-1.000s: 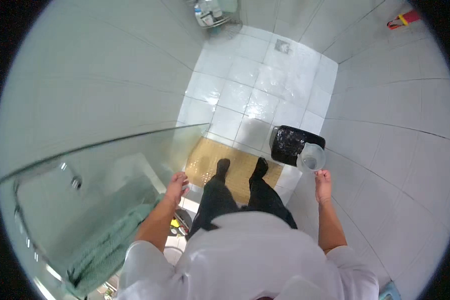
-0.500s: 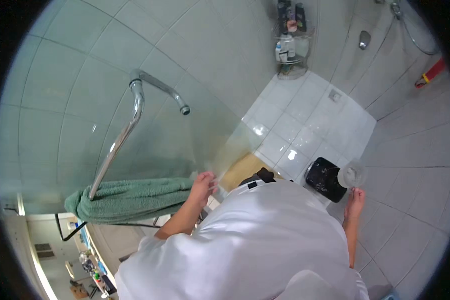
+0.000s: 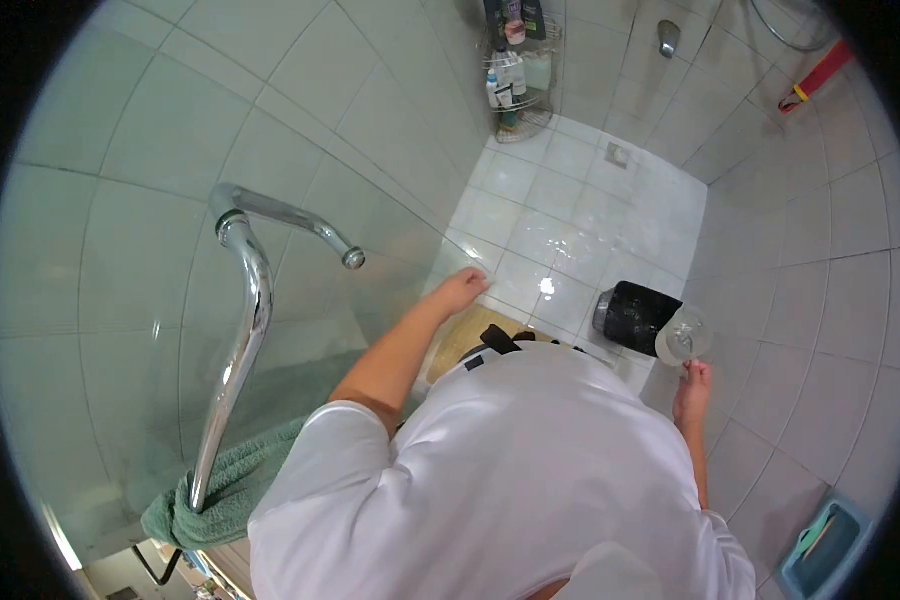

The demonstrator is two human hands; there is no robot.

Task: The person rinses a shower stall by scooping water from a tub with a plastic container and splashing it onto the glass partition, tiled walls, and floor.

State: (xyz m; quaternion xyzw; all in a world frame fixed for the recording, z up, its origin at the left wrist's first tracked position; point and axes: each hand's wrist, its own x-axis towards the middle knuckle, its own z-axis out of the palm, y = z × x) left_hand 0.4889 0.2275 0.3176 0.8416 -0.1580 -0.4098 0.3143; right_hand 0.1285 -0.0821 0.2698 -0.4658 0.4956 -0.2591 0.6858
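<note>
My right hand (image 3: 693,392) is closed on the handle of a clear plastic dipper (image 3: 683,337), held over the right edge of a black bin (image 3: 638,317) on the wet tiles. Ahead of my body, at the edge of the glass panel, is my left hand (image 3: 462,292); its fingers are curled together, and anything between them is too small to make out. Below it lies a tan mat (image 3: 458,338), partly hidden by my shirt.
A chrome handle (image 3: 245,350) and green towel (image 3: 240,480) are at the left. Bottles fill a corner rack (image 3: 518,90). A red-handled item (image 3: 815,77) hangs on the right wall; a blue basin (image 3: 828,550) sits lower right.
My left hand has moved forward and right, away from beside the towel, to the glass panel's edge. My right hand still holds the dipper near the bin. The view has shifted and turned.
</note>
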